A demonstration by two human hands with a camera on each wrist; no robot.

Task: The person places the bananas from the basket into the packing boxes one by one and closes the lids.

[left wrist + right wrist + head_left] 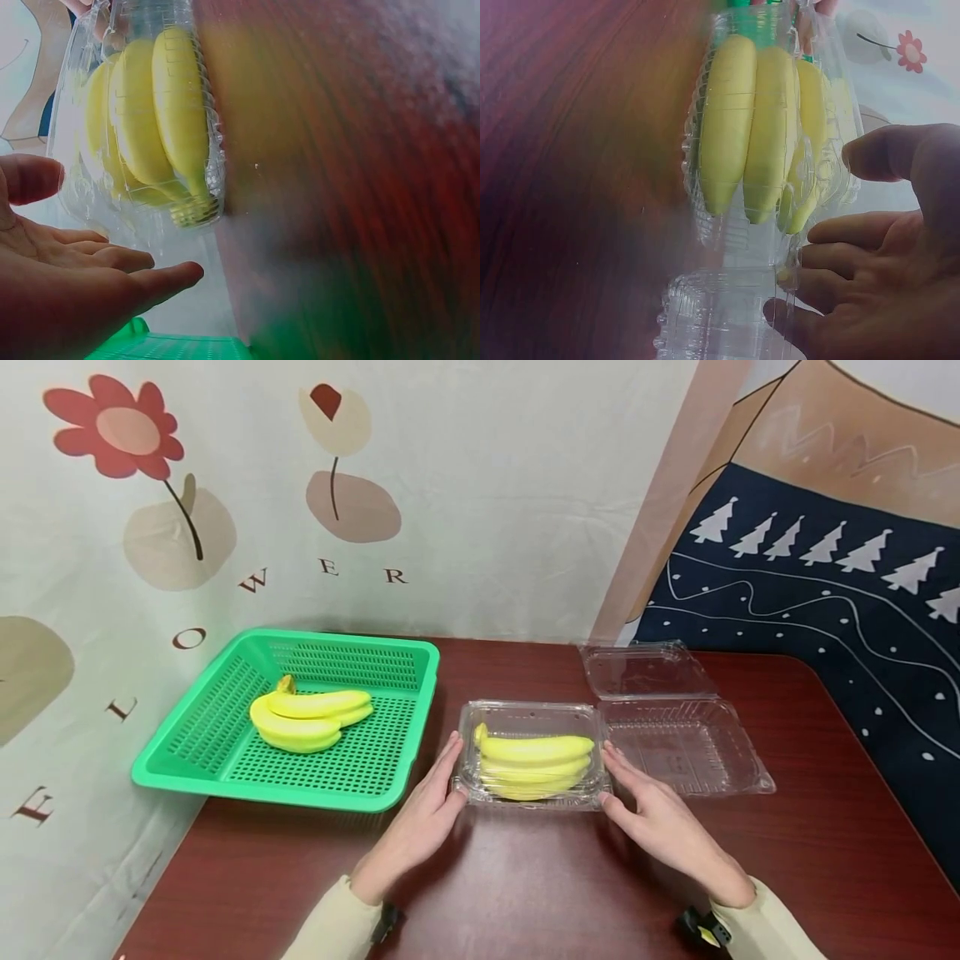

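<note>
A clear plastic clamshell box (532,710) stands on the table with its lid down over a bunch of bananas (534,768). At its left side is my left hand (422,818), fingers extended, thumb by the front left corner. My right hand (663,822) mirrors it on the right side, thumb by the front right corner. In the left wrist view the bananas (133,112) show through the box wall beside my left hand (82,277). In the right wrist view my right hand (877,255) has its fingers spread near the box, with the banana tips (761,202) showing through.
To the left, a green plastic basket (277,795) holds another bunch of bananas (300,722). A second clear clamshell box (675,747) lies open to the right, its lid folded back. The dark red table (525,893) meets a printed curtain (495,527) at the back.
</note>
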